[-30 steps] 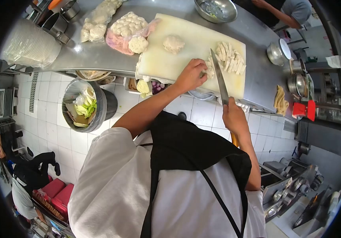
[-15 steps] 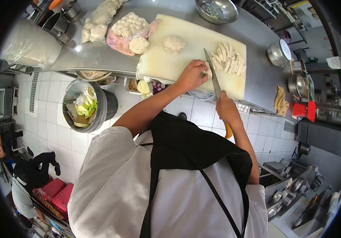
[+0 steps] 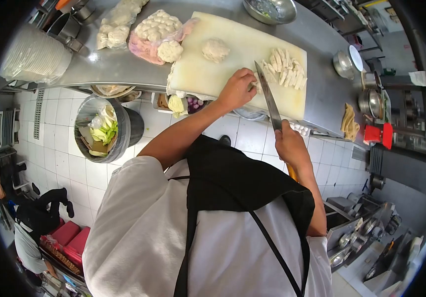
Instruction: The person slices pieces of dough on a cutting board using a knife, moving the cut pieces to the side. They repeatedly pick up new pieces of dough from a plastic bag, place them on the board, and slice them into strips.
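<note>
My left hand presses down on a pale lump of food at the near edge of the white cutting board, fingers curled over it. My right hand grips the handle of a long knife, whose blade lies right beside the left fingers. Cut white strips are piled on the board to the right of the blade. One whole white patty rests farther back on the board.
Bags of white balls lie left of the board on the steel counter. A metal bowl sits behind, pots to the right. A waste bin with vegetable scraps stands below left. Another person crouches at lower left.
The knife went forward for a cut beside my left fingers, then drew back toward me. The person's arm at the top right is gone. The pile of strips has hardly changed.
</note>
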A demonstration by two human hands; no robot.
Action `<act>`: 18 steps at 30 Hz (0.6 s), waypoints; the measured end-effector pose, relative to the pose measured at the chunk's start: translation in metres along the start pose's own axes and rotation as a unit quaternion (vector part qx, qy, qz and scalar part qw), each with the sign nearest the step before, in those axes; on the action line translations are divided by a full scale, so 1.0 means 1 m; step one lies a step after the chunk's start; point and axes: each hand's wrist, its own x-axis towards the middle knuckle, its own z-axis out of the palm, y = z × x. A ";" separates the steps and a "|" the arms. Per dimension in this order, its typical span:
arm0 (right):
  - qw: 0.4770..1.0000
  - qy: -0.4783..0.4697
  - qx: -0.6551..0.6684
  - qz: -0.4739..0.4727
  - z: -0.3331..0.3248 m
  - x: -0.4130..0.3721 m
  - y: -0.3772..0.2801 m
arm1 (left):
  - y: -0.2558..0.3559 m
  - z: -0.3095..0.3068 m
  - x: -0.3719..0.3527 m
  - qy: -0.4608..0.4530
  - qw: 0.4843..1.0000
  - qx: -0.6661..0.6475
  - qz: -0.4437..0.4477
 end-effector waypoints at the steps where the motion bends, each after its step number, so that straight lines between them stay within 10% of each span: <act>1: 1.000 -0.004 -0.003 0.003 0.001 0.000 0.001 | 0.000 0.000 0.000 0.002 1.000 0.002 0.001; 18: 0.989 0.073 -0.051 -0.117 0.024 0.093 0.022 | 0.001 0.002 0.001 -0.010 1.000 0.029 0.002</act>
